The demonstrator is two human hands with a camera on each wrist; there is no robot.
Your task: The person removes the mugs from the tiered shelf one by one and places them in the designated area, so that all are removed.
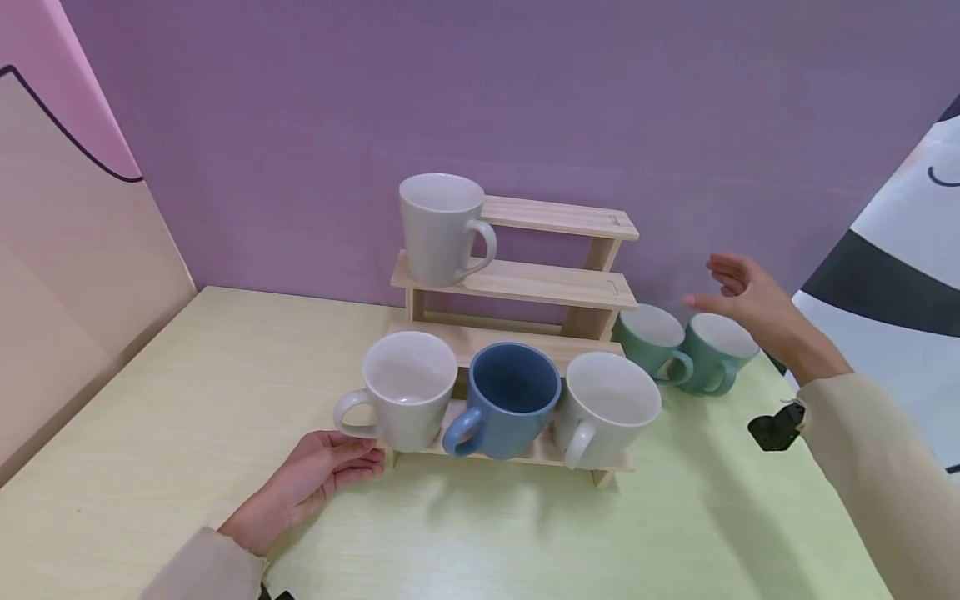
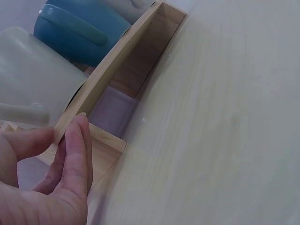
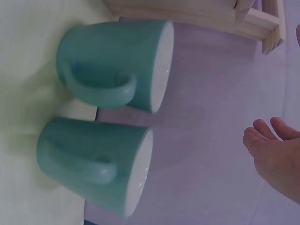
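My left hand (image 1: 315, 475) pinches the left end of the lowest board of a wooden tiered rack (image 1: 555, 282); in the left wrist view the thumb lies above the board's edge, the fingers below it. On that board stand a white mug (image 1: 411, 392), a blue mug (image 1: 513, 402) and a second white mug (image 1: 609, 408). Another white mug (image 1: 441, 229) is higher up, at the left end of a middle board. My right hand (image 1: 757, 308) hangs in the air with nothing in it, above two green mugs, one nearer the rack (image 3: 112, 61) and one farther right (image 3: 93, 164).
The green mugs stand on the pale wood table (image 1: 300, 350), close to the rack's right side. A purple backdrop (image 1: 525, 92) rises right behind the rack. Printed panels flank the table, one on the left (image 1: 75, 250) and one on the right (image 1: 885, 275).
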